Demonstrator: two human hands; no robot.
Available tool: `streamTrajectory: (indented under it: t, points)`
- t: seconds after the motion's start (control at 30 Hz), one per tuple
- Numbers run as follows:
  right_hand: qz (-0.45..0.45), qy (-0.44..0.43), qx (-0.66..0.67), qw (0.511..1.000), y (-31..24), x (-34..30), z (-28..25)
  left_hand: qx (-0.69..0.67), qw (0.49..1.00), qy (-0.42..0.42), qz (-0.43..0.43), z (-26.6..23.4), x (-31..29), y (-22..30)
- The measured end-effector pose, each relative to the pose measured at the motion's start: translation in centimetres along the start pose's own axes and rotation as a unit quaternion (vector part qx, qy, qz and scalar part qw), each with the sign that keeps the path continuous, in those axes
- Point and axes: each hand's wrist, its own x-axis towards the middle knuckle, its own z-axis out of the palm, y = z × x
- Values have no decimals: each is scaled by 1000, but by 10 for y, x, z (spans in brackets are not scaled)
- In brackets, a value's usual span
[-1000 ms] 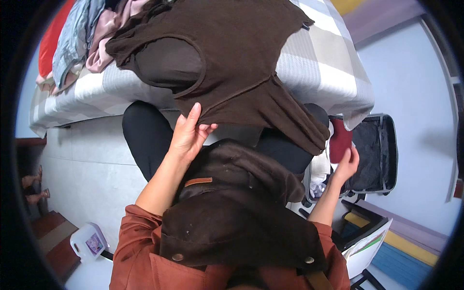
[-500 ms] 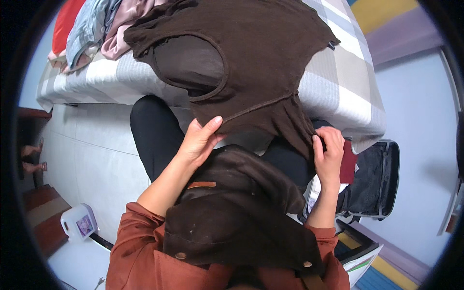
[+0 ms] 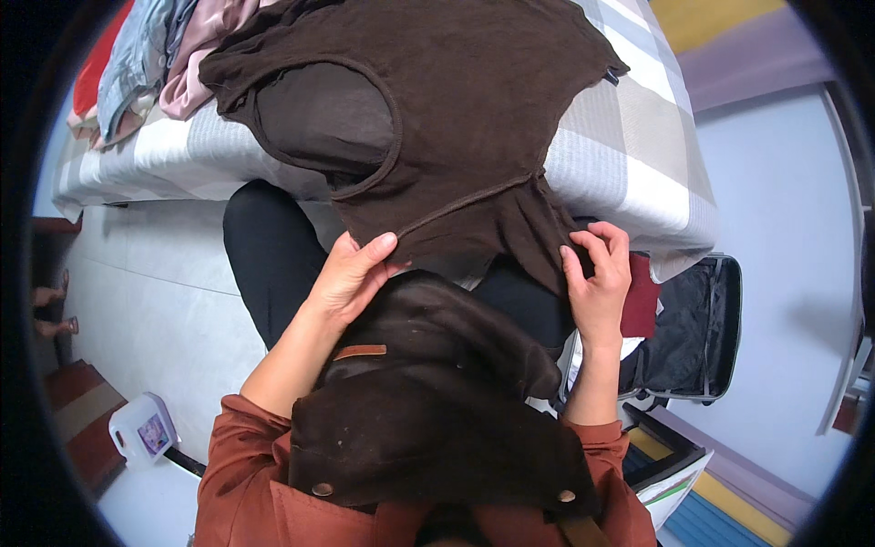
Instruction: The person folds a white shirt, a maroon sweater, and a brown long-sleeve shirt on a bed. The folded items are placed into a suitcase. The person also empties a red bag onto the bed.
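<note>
A dark brown sleeveless top lies spread over the edge of a bed, its near end hanging toward my lap. One wide armhole faces left and shows the inner layer of cloth. My left hand pinches the near edge of the top between thumb and fingers. At the near right corner, my right hand grips the cloth with thumb and fingertips, its fingers curled. Below both hands, a dark brown apron with a small tan tag covers my lap.
The bed carries a checked grey and white cover. Folded clothes in red, blue and pink lie at its far left. Right of me, an open suitcase holds clothing. A white jug stands on the floor at left.
The whole view has shifted slightly, so everything sits a little further left. Both hands stay on the top's near edge; the right fingers have lifted a little and spread.
</note>
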Motion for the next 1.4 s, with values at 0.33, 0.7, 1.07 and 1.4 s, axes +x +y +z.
streamTrajectory:
  t: [0.33, 0.7, 1.07, 1.4]
  points:
    - [-39, -11, -18, 999, 6, 6, -6, 17, 1000, -5, -10, -3, 1, 3]
    - [-62, -75, -51, 994, 5, 9, -2, 39, 999, 9, -22, -9, 3, 1]
    - [207, 65, 310, 925, 26, 18, -22, 49, 997, 63, -1, -8, 6, -2]
    - [270, -233, 379, 854, 29, 18, -40, -12, 995, 73, 65, 1, 10, -11]
